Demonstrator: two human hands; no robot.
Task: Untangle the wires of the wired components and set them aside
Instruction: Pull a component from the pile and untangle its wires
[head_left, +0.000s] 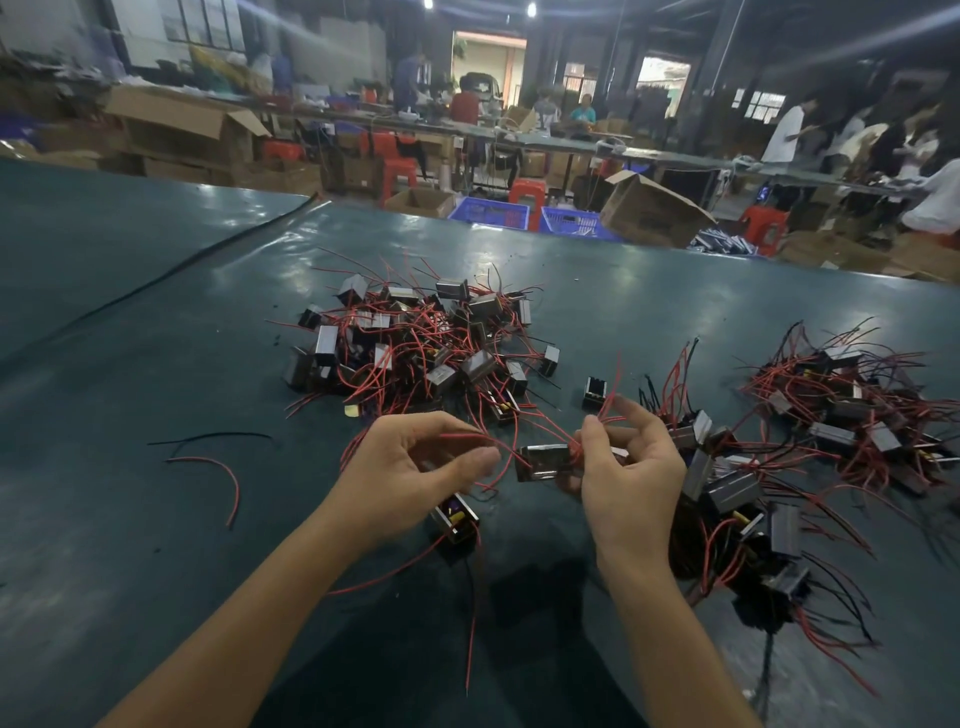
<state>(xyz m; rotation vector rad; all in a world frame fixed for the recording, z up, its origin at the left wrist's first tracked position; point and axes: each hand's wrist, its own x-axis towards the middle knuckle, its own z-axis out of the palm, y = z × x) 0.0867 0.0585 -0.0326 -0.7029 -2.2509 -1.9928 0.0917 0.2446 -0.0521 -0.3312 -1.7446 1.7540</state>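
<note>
Two hands pinched wires: left hand (415, 470) held a red wire (501, 447) between curled thumb and forefinger; right hand (631, 470) gripped leads of the component (543, 461) at its nine o'clock. The tangled pile (415, 338) lay at twelve o'clock.

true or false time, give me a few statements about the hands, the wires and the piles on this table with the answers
1. The left hand and the right hand each pinch red wires. True.
2. A component sits between the two hands. True.
3. The loose red wire left of the hands is attached to a component. False: it lies alone on the table.
4. Nothing lies to the right of the right hand. False: a heap of wired components lies there.
</note>
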